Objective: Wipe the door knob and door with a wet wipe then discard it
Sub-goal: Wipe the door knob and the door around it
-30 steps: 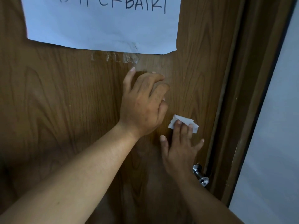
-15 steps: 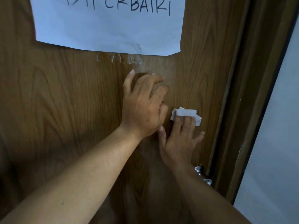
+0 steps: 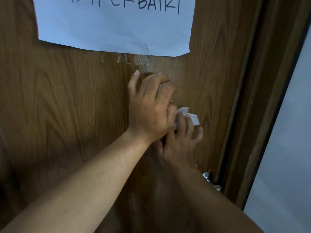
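The wet wipe (image 3: 188,116), a crumpled white piece, lies pressed flat against the wooden door (image 3: 67,106) under the right hand (image 3: 180,142), above the door knob (image 3: 209,178) and a little to its left. The right hand's fingers (image 3: 182,125) are stretched out and slightly spread, their tips pinning the wipe to the wood; its top and right corners stick out past them. The left hand (image 3: 149,106) rests on the door just left of the wipe, overlapping the right hand's thumb side and covering the wipe's left edge. Its fingers are bent and bunched, the tips touching the wood, the thumb pointing up; they clasp nothing. Well above the knob, a white paper sign (image 3: 114,26) with handwritten black letters hangs on the door, with wrinkled clear tape (image 3: 134,58) at its lower edge. The metal knob shows only partly behind the right forearm, close to the dark door frame (image 3: 262,98) to its right.
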